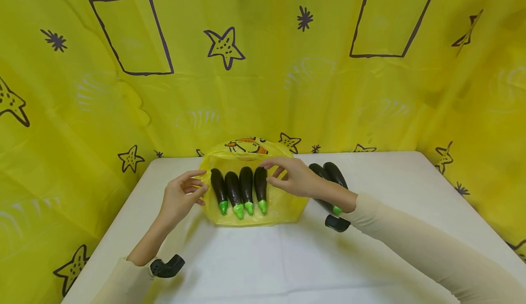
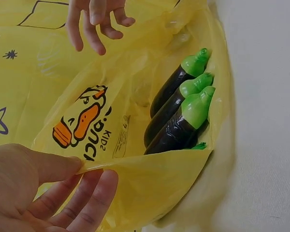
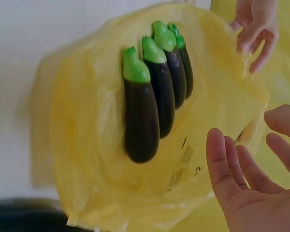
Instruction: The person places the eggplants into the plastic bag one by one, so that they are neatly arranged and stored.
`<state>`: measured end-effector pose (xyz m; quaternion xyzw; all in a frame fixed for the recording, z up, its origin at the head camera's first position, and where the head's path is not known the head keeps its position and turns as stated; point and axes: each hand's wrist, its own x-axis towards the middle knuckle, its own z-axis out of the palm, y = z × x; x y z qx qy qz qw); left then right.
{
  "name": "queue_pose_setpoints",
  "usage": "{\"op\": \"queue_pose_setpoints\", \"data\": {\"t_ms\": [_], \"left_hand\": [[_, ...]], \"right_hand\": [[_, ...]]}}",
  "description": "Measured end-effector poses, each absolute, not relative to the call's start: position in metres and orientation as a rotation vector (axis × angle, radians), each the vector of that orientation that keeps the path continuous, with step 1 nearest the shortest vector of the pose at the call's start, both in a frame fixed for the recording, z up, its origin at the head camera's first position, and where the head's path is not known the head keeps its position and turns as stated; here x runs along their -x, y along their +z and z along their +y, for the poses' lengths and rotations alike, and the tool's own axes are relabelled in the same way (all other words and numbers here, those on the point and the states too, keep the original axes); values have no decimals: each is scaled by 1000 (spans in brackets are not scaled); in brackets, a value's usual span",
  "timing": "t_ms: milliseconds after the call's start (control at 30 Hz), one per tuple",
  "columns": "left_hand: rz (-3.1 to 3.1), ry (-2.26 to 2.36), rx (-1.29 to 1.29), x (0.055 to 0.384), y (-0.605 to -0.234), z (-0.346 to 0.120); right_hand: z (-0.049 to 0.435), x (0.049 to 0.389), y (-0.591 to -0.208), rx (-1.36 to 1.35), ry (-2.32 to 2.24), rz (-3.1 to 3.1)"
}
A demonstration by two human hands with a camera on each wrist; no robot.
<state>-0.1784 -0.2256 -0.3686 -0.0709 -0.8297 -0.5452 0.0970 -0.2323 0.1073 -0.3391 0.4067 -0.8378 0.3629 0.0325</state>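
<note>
A translucent yellow plastic bag [image 1: 283, 210] with a printed duck lies spread on the table, its mouth toward me. Several dark eggplants [image 1: 246, 183] rest side by side in it, bright green stem ends facing my side. My left hand [image 1: 179, 196] pinches the bag's left edge between thumb and fingers, as the left wrist view shows. Over the bag's right part hovers my right hand [image 1: 293, 176], fingers spread and slightly bent around nothing. In the right wrist view, the fingers [image 3: 220, 164] stand apart from the eggplants.
Two more eggplants [image 1: 335, 175] lie on the white table [image 1: 255, 258] right of the bag, partly hidden behind my right forearm. Black wrist devices [image 1: 167, 266] sit on both arms. A yellow patterned curtain [image 1: 263, 89] hangs behind the table and at both sides.
</note>
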Motion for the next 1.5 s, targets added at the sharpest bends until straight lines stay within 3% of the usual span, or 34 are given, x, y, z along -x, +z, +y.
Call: {"op": "queue_pose_setpoints", "data": {"t_ms": [467,1500], "left_hand": [[-2459,-1592,209,178,-368,-225],[-2492,-1555,182,180,-368,-223]], "right_hand": [[161,249,-330,-1058,1129,-2595],[263,272,-370,-729,1087,-2842]]}}
